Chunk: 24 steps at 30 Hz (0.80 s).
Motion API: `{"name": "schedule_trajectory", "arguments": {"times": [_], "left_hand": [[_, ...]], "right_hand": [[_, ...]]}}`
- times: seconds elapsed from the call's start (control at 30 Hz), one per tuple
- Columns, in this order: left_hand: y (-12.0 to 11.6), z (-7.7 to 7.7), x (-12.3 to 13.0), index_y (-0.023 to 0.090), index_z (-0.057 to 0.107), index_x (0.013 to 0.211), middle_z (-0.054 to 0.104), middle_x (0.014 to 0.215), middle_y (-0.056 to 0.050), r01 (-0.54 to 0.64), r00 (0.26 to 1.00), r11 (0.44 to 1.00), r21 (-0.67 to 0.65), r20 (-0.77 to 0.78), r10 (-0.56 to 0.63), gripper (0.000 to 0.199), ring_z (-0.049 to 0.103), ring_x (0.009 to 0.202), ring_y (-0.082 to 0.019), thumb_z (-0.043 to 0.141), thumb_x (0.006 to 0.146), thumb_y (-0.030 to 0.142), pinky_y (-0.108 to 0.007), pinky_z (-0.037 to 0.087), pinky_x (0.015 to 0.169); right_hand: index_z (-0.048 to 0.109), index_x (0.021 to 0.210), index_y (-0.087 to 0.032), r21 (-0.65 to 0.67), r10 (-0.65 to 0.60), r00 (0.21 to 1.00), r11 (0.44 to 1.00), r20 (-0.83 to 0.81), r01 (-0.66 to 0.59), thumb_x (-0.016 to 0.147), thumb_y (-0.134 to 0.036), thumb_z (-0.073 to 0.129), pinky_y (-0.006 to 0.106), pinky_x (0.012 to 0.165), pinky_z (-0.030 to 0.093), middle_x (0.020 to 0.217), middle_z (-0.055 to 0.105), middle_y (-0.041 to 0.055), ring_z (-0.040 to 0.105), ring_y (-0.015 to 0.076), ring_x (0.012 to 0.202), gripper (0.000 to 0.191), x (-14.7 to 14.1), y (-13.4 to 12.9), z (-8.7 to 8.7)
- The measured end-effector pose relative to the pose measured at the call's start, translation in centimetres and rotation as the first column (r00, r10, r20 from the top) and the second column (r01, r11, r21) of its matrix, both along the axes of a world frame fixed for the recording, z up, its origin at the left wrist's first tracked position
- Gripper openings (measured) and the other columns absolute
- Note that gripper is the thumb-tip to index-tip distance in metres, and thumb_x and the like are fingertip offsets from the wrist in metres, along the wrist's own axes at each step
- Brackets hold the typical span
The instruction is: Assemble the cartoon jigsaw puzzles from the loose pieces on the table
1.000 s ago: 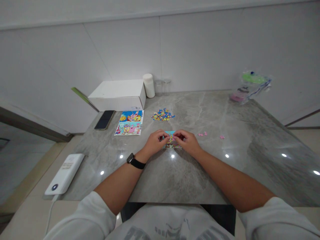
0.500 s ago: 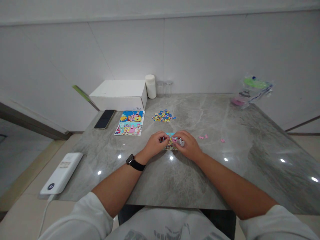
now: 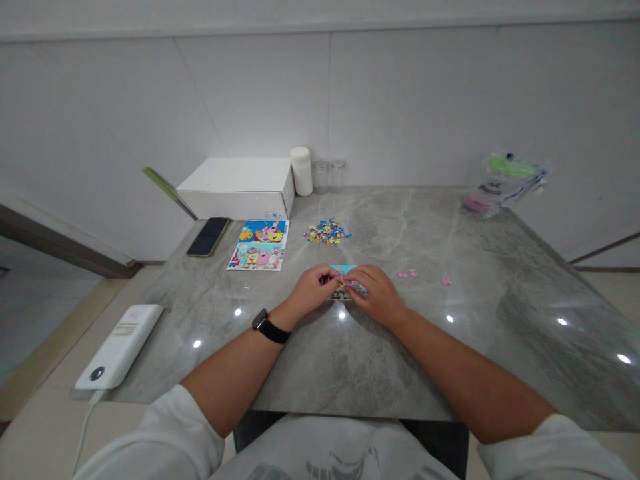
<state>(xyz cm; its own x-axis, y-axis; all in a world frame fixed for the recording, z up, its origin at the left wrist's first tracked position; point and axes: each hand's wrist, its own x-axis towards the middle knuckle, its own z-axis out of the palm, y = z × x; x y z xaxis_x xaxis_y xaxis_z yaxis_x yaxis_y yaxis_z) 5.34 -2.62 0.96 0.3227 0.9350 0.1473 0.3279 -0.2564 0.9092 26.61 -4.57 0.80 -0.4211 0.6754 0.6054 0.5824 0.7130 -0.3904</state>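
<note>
Head view: left hand [image 3: 315,288] and right hand [image 3: 376,293] are touching the puzzle [image 3: 342,294], can't tell if gripping; likely light, stiff, weak-jointed, edges offering safest hold.

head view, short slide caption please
Both hands at a colourful puzzle on a grey table, loose jigsaw pieces heaped beyond.

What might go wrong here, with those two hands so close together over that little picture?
The left hand and right hand crowd the small colourful picture, so a slip might shift it. Loose pink pieces lie just right of the right hand; a sideways sweep could scatter them. The white device sits at the table's near left corner, its cable hanging past the edge: a snag might drag it off.
</note>
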Motion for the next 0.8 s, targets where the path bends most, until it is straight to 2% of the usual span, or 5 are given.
{"name": "schedule_trajectory", "arguments": {"times": [0.17,0.27,0.4,0.5,0.8], "left_hand": [[1.1,0.0,-0.9,0.017,0.069,0.094,0.063,0.079,-0.001,-0.070,0.975,0.981,-0.183,0.194,0.105,0.030,0.056,0.069,-0.014,0.061,0.093,0.045,-0.026,0.046,0.066],[1.3,0.8,-1.8,0.017,0.070,0.107,0.067,0.092,-0.005,-0.187,0.981,0.982,0.028,0.057,0.186,0.029,0.058,0.075,-0.016,0.054,0.099,0.040,-0.030,0.049,0.071],[-0.1,2.3,-2.1,0.024,0.073,0.116,0.069,0.122,-0.010,0.197,0.878,0.866,0.460,-0.476,0.054,0.022,0.059,0.115,-0.027,0.064,0.097,0.028,-0.045,0.046,0.102],[-1.0,2.7,-1.9,0.025,0.073,0.120,0.069,0.126,-0.010,0.324,0.782,0.819,0.473,-0.621,0.049,0.023,0.058,0.119,-0.029,0.065,0.099,0.030,-0.048,0.045,0.104],[-1.1,2.1,-1.8,0.026,0.073,0.120,0.071,0.126,-0.007,0.382,0.750,0.834,0.398,-0.661,-0.028,0.026,0.062,0.119,-0.028,0.073,0.095,0.032,-0.047,0.048,0.108]], "right_hand": [[0.073,0.107,-0.024,-0.047,-0.014,1.000,0.999,0.026,0.016,0.100,-0.023,0.064,0.040,0.091,0.048,0.108,0.078,0.0073,0.068,0.0243,0.100,0.012,0.6,0.2,-0.2],[0.073,0.104,-0.024,-0.110,0.000,0.992,0.994,0.128,0.015,0.098,-0.022,0.068,0.038,0.089,0.044,0.107,0.079,0.0051,0.068,0.0235,0.099,0.008,0.9,0.4,-0.3],[0.074,0.100,-0.024,-0.167,0.002,0.966,0.985,0.258,0.043,0.095,-0.019,0.071,0.037,0.087,0.039,0.104,0.080,0.0035,0.066,0.0232,0.098,0.008,1.1,0.5,-0.2],[0.075,0.099,-0.025,-0.187,0.013,0.956,0.981,0.292,0.044,0.094,-0.019,0.072,0.037,0.088,0.038,0.105,0.080,0.0030,0.065,0.0228,0.100,0.008,1.2,0.5,-0.2],[0.077,0.100,-0.025,-0.208,0.029,0.947,0.977,0.319,0.040,0.095,-0.020,0.072,0.037,0.088,0.037,0.104,0.080,0.0029,0.066,0.0216,0.100,0.009,1.3,0.7,-0.3]]}}
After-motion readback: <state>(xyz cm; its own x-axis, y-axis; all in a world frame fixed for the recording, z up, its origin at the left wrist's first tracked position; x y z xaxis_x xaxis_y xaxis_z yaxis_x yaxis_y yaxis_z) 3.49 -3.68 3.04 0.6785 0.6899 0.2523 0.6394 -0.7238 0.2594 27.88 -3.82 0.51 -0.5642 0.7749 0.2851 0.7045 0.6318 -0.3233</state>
